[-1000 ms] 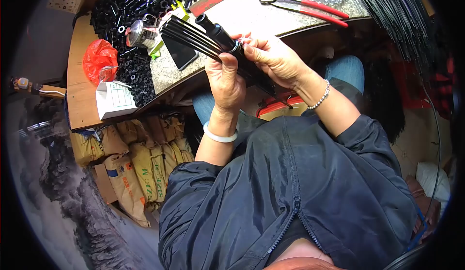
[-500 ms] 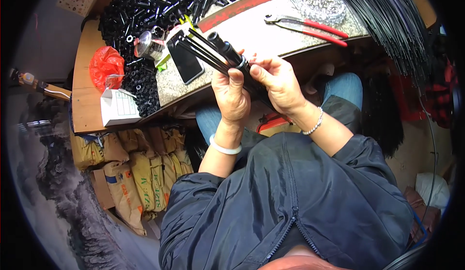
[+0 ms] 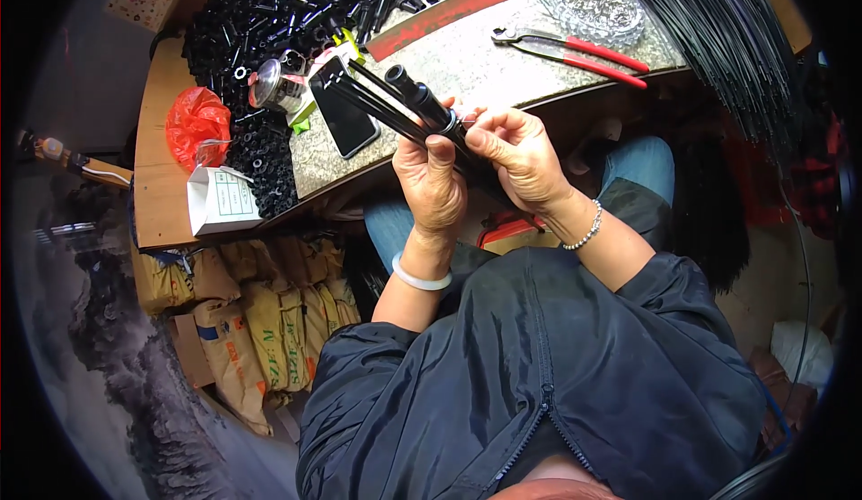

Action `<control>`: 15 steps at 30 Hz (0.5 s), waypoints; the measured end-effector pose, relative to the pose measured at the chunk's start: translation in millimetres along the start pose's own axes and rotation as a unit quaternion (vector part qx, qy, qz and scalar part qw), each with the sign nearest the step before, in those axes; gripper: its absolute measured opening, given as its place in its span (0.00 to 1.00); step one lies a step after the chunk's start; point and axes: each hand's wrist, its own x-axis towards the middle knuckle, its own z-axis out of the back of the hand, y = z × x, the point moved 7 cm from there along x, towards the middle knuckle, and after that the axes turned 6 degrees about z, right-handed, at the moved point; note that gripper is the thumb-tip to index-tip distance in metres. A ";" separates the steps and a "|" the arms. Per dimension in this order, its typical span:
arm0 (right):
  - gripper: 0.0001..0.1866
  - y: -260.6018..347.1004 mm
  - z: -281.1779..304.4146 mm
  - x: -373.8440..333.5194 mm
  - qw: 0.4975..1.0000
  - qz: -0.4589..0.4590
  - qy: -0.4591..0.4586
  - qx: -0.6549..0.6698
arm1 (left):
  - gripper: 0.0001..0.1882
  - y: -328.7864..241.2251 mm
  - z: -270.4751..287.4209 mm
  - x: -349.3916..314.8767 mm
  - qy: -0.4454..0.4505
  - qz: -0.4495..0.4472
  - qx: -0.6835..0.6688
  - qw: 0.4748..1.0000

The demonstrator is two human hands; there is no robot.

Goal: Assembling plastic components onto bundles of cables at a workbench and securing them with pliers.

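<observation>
My left hand [image 3: 431,181] is closed round a black umbrella frame [image 3: 418,96], held tilted in front of the table edge. Its hollow tube end points up and away from me, and several thin black ribs [image 3: 382,109] lie along its left side. Close by, my right hand [image 3: 530,163] pinches thumb against fingers at the frame's collar. A thin wire [image 3: 469,122] seems to show at those fingertips, though it is too fine to be sure. The frame's lower part drops behind my right hand toward my lap.
Red-handled pincers [image 3: 584,56] and a clear dish [image 3: 599,6] of small metal pieces lie at the table's right. Left of the frame are a phone [image 3: 346,114], a jar [image 3: 274,85], a red bag [image 3: 197,127] and heaped black parts [image 3: 287,6]. Long black rods [image 3: 709,42] overhang the right side.
My right fingertips have shifted slightly at the collar, and a thin bright line now shows beside them. My left hand keeps its grip on the umbrella frame.
</observation>
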 end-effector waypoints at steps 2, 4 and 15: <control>0.05 -1.8 -1.0 -0.1 0.998 -0.048 -0.003 0.044 | 0.28 -2.1 -3.2 0.3 -0.001 0.007 -0.001 1.000; 0.07 -2.5 -3.8 1.1 0.997 -0.062 -0.004 0.039 | 0.29 0.2 0.4 0.4 -0.007 0.008 -0.001 1.000; 0.10 -14.3 -1.3 5.7 0.984 -0.162 0.058 0.046 | 0.28 -0.4 3.0 -0.1 0.009 0.019 0.009 1.000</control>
